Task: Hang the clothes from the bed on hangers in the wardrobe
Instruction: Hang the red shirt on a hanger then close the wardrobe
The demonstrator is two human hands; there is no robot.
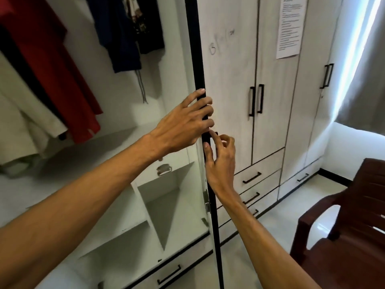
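The wardrobe stands open on the left, its door (229,65) swung toward me with the black edge (194,49) facing the camera. My left hand (183,124) wraps its fingers round that black edge at mid height. Just below, my right hand (220,159) touches the edge with thumb and forefinger, at the door's handle. Inside hang a red garment (52,67), a cream garment (25,113), a navy garment (116,34) and a dark patterned one (143,24). The bed and the hangers are out of view.
Below the hanging space are white shelf compartments (166,205) and a drawer (166,274). More closed wardrobe doors (275,90) with black handles and a taped paper sheet (290,26) lie to the right. A brown plastic chair (350,226) stands on the floor at the right, near a curtain (366,80).
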